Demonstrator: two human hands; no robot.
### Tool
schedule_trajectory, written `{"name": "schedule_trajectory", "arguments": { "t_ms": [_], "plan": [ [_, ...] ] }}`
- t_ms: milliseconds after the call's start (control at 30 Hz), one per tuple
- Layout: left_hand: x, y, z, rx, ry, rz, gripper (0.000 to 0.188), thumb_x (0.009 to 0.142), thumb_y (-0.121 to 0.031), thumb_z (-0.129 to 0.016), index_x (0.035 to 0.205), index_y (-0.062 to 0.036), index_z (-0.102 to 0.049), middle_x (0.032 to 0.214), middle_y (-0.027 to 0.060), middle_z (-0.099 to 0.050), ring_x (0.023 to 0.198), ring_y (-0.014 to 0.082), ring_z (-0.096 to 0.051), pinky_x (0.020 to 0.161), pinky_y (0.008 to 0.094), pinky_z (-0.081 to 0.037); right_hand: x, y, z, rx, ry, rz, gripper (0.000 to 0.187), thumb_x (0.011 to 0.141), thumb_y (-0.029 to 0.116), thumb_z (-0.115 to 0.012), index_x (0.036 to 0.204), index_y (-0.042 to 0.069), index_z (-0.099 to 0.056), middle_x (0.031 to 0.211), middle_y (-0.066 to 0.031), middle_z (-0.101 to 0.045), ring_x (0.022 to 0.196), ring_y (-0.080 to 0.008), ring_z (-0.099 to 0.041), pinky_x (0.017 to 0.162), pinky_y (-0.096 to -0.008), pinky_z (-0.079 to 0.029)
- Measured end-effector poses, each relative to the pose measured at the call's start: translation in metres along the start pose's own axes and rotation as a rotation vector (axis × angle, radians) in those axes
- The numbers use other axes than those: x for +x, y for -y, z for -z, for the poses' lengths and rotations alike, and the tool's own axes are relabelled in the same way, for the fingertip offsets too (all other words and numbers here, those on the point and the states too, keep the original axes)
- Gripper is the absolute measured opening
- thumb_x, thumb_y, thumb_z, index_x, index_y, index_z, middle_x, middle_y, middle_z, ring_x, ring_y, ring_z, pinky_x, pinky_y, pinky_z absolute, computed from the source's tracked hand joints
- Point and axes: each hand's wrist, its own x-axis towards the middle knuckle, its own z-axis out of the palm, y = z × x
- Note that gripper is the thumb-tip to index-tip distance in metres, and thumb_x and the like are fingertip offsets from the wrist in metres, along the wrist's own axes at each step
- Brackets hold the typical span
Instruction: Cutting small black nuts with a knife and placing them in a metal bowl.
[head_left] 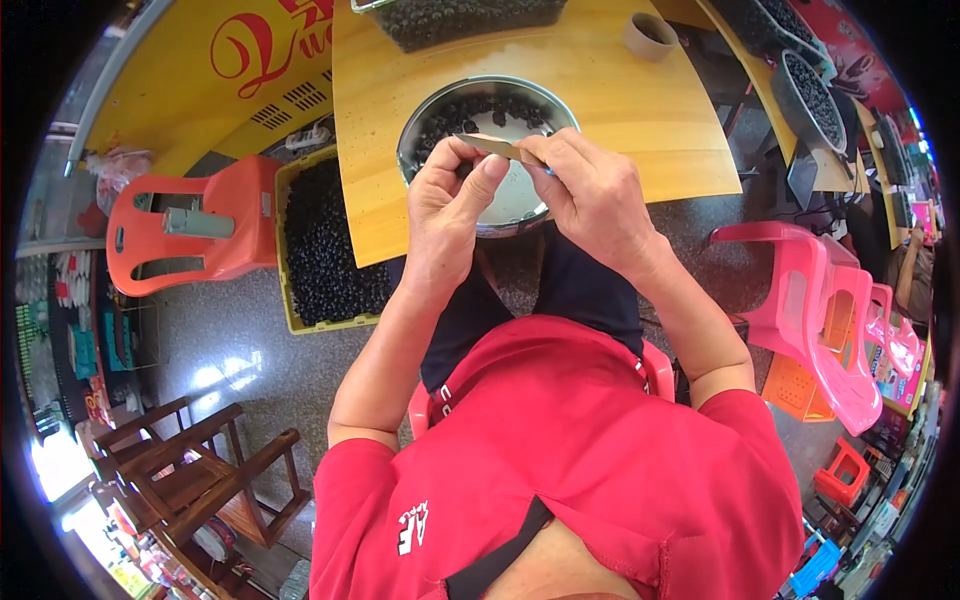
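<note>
In my right hand (592, 190) is a small knife (492, 147), its blade pointing left over a round metal bowl (515, 200). The fingers wrap round its handle. My left hand (450, 200) is closed in a pinch at the blade's tip, thumb and forefinger together. Whatever it may hold is hidden by the fingers. Small dark round pieces (480, 108) lie in the far part of the bowl, while its near part shows bare shiny metal. Both hands are above the bowl, which sits at the near edge of a wooden table (640, 120).
Beyond the bowl stand a clear tub (470, 25) of dark round pieces and a brown cup (650, 38). A yellow crate (300, 325) heaped with them is left, beside an orange chair (200, 225). Pink stools (800, 300) stand right, a wooden chair (200, 465) lower left.
</note>
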Motion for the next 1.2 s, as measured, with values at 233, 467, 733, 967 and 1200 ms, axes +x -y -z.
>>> {"name": "schedule_trajectory", "arguments": {
  "t_ms": [233,467,733,967,1200],
  "plan": [
    [-0.007,-0.011,-0.001,-0.095,0.024,0.033,0.018,0.09,-0.01,-0.067,0.105,-0.0034,-0.059,0.092,-0.0022,-0.056,0.085,0.004,-0.051,0.077,0.0181,-0.042,-0.006,-0.015,-0.004,0.091,0.064,-0.161,0.012,0.088,0.008,-0.063,0.098,0.0,-0.063,0.08,-0.0093,-0.064,0.068,-0.0201,-0.063,0.058,-0.0316,-0.049],
    [-0.005,-0.007,-0.003,0.08,0.035,-0.105,0.016,0.09,-0.005,-0.065,0.104,0.0001,-0.059,0.091,-0.0023,-0.053,0.086,0.0039,-0.051,0.078,0.0176,-0.041,0.002,0.007,0.002,0.73,0.15,-0.514,0.024,0.092,0.024,-0.065,0.1,0.002,-0.064,0.081,-0.0004,-0.061,0.068,-0.0059,-0.055,0.058,-0.021,-0.044],
    [-0.006,-0.004,0.006,0.283,0.141,-0.182,0.014,0.088,-0.001,-0.065,0.101,0.0011,-0.06,0.089,-0.0021,-0.048,0.079,0.0041,-0.046,0.071,0.018,-0.038,0.002,0.008,0.009,1.255,0.205,-0.841,0.025,0.093,0.028,-0.063,0.104,0.006,-0.065,0.077,0.0019,-0.06,0.057,0.0005,-0.043,0.049,-0.0157,-0.033],
    [0.02,-0.004,0.011,-0.294,0.003,0.15,0.013,0.095,-0.016,-0.053,0.096,-0.0035,-0.057,0.085,0.0047,-0.058,0.065,0.0088,-0.049,0.054,0.021,-0.035,-0.002,-0.015,0.027,1.119,0.087,-0.834,0.02,0.095,0.022,-0.059,0.099,0.002,-0.063,0.077,0.0007,-0.06,0.052,0.0003,-0.04,0.047,-0.0152,-0.03],
    [0.07,0.002,0.033,-0.123,0.112,0.414,0.021,0.091,-0.02,-0.056,0.1,-0.0022,-0.062,0.082,0.0052,-0.061,0.057,0.0081,-0.047,0.043,0.0192,-0.03,-0.009,-0.033,0.046,1.116,-0.011,-0.853,0.02,0.096,0.021,-0.057,0.097,0.001,-0.063,0.078,-0.0012,-0.058,0.051,-0.0007,-0.038,0.046,-0.0152,-0.029]
  ]
}}
